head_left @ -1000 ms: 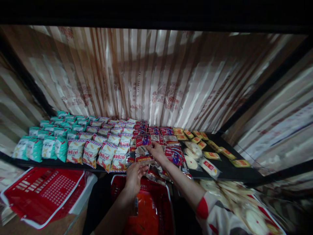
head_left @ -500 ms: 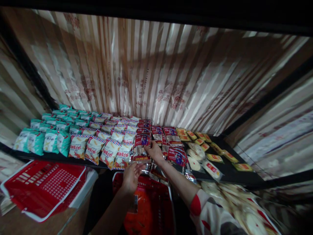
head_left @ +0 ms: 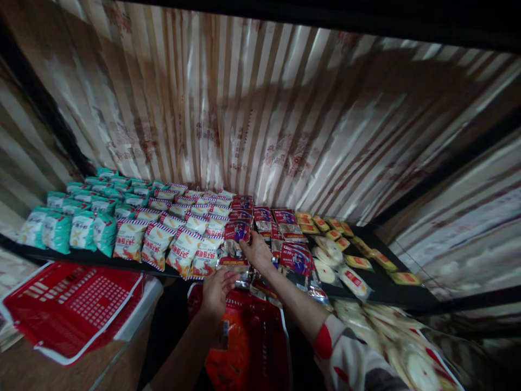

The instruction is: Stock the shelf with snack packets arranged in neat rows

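My right hand has its fingers and thumb closed at the right edge of a red and silver snack packet. The packet lies at the front of a column of similar red packets. My left hand is by that packet's lower end, palm turned inward and fingers stretched out. It holds nothing that I can see. White snack bags with striped tops stand close by on the left. To the right of my right hand lies another red packet.
Teal bags fill the shelf's left end. Flat round packs and yellow packs lie on the right of the black shelf. Below are a red basket with an orange package and another red basket.
The view has shifted slightly. My right hand stays at the same packet's edge, and my left hand remains just below it with its fingers a little differently bent.
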The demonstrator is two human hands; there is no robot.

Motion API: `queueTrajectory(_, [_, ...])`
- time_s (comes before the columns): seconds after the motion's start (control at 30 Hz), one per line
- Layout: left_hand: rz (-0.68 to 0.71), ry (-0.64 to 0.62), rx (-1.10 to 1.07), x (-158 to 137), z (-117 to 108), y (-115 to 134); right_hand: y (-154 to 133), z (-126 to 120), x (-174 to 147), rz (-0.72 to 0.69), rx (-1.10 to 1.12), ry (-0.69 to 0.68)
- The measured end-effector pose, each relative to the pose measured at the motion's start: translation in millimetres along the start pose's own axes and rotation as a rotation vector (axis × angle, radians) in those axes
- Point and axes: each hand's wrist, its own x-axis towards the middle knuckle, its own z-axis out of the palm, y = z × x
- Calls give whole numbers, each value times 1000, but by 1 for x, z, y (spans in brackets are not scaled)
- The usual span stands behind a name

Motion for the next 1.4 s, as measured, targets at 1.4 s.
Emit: queueTrajectory(1.4, [69, 23, 209, 26, -7, -12, 0, 32, 9, -470, -218, 152])
